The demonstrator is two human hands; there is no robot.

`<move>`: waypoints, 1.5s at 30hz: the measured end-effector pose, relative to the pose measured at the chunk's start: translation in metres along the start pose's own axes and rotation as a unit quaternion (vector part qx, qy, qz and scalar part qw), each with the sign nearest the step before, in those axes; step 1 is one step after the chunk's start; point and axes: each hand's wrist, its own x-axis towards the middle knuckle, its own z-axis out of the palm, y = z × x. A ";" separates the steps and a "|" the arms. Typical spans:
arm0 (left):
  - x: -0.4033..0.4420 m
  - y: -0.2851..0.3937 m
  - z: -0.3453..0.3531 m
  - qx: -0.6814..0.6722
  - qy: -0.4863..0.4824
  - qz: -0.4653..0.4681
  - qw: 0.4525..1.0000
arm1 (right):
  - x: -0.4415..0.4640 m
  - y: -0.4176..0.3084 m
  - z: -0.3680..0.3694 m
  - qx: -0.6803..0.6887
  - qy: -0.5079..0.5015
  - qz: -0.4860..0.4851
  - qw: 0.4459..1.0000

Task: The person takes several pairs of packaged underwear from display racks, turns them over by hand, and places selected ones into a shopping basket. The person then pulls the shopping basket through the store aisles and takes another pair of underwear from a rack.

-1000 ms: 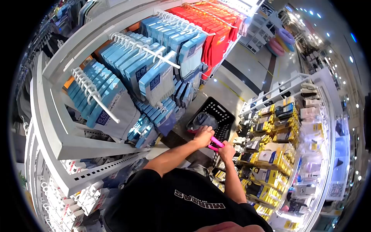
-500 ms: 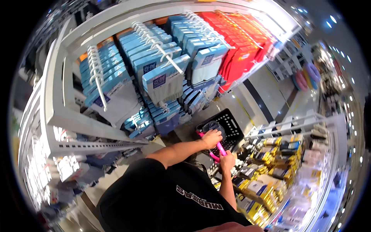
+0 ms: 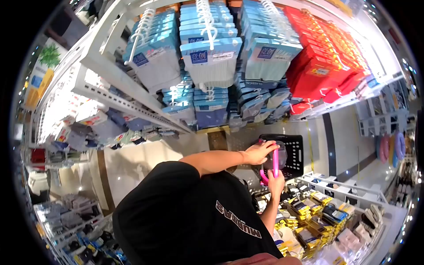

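A black shopping basket [image 3: 293, 155] with square holes in its wall is just in front of my body, tilted in this view. Its bright pink handle [image 3: 276, 161] stands up between my hands. My left hand [image 3: 259, 153] is closed over the far end of the handle, fingers laid across it. Lower down, my right hand [image 3: 276, 183] grips the near end. Inside the basket lies a dark, rounded item [image 3: 279, 154], partly hidden by the handle and my left hand; I cannot tell its kind.
Packs in blue card wrapping [image 3: 211, 62] hang on white hooks ahead, with red packs [image 3: 316, 73] to their right. Yellow-labelled packs [image 3: 309, 216] fill a low bin at right. A white shelf frame [image 3: 128, 106] runs along the left, above pale floor tiles [image 3: 141, 170].
My view has turned left, so the racks, basket and hands appear further right. The left fingers look straighter on the handle; both hands stay on it.
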 end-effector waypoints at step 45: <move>-0.248 0.017 -0.222 -0.424 0.495 -0.141 0.746 | -0.060 -0.230 0.117 0.329 -0.312 -0.295 0.841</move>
